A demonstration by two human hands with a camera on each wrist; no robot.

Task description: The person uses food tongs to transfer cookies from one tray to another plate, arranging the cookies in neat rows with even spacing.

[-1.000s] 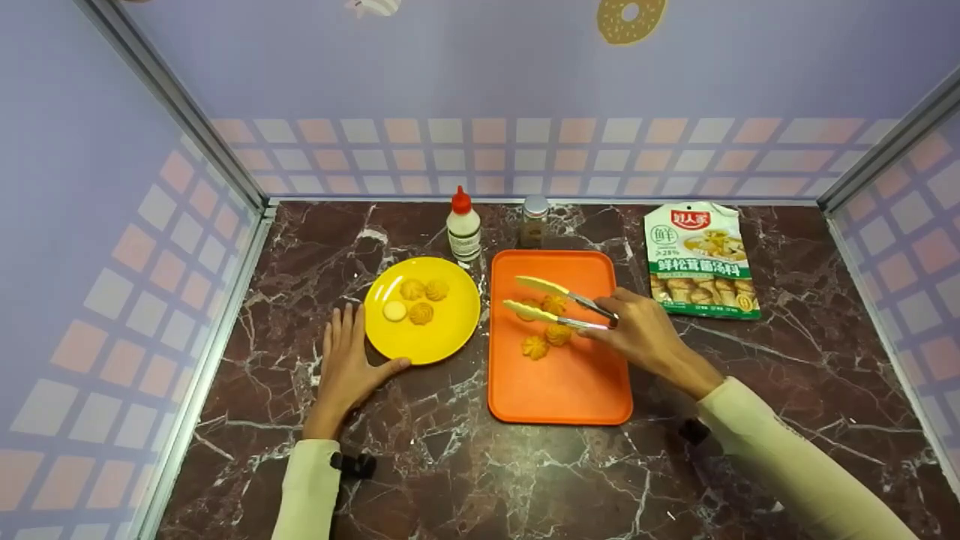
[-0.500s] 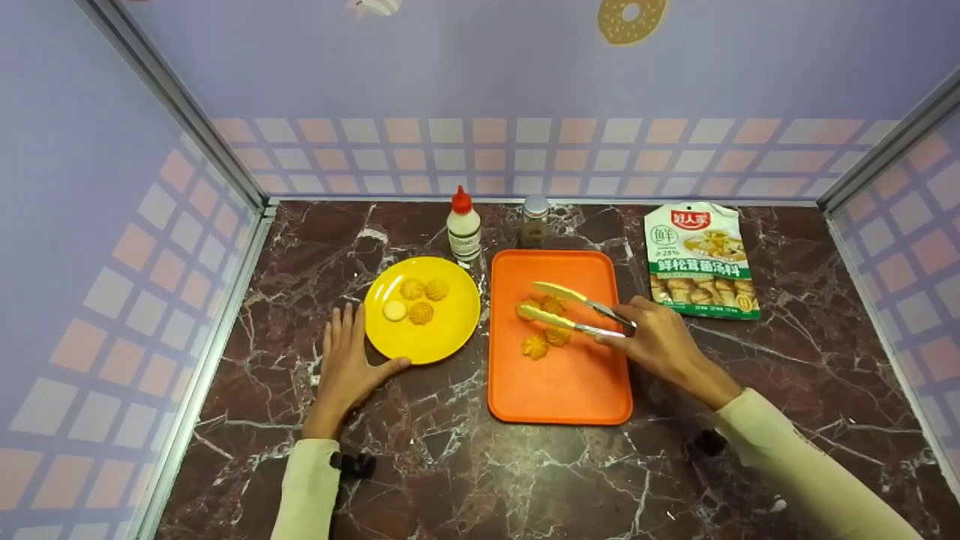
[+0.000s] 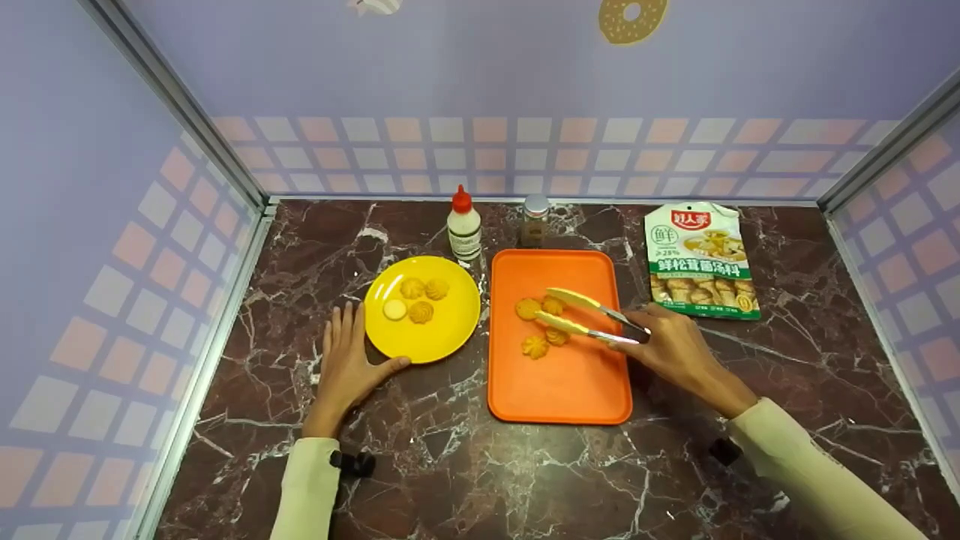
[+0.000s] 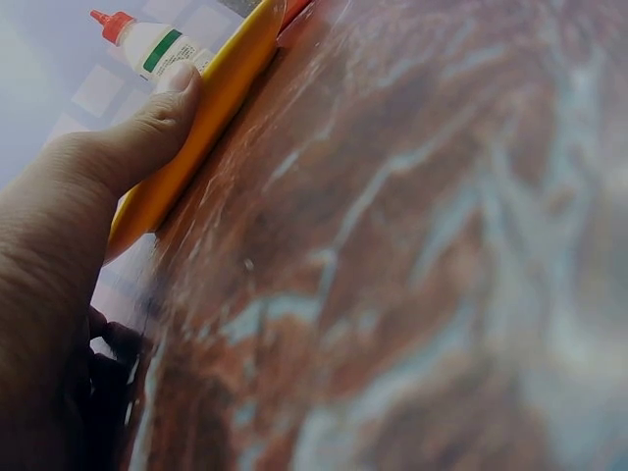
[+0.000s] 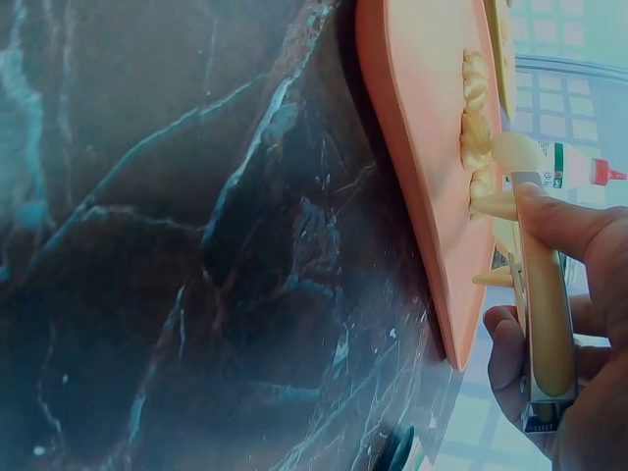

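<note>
My right hand [image 3: 675, 349] grips a pair of tongs [image 3: 600, 306], thumb on one arm in the right wrist view. Its yellow tips are spread apart over several swirled golden cookies [image 3: 534, 346] on the orange tray [image 3: 559, 390], partly covering two of them. On the left, my left hand [image 3: 346, 367] lies against a yellow plate [image 3: 427, 351]. Its fingers are straight along the plate's left side, and its thumb [image 4: 157, 123] touches the rim. Three swirled cookies [image 3: 421, 313] and a smooth pale round piece [image 3: 394, 310] lie on this plate.
Behind the plate stands a squeeze bottle [image 3: 464, 229] with a red cap. A small jar [image 3: 535, 223] is just behind the tray. A green and white food pouch [image 3: 703, 262] lies at the back right. Walls [image 3: 525, 75] enclose the marbled table [image 3: 420, 480].
My right hand has drawn the tongs to the right and slightly toward me, uncovering the tray's leftmost cookie. The left hand and plate have stayed in place.
</note>
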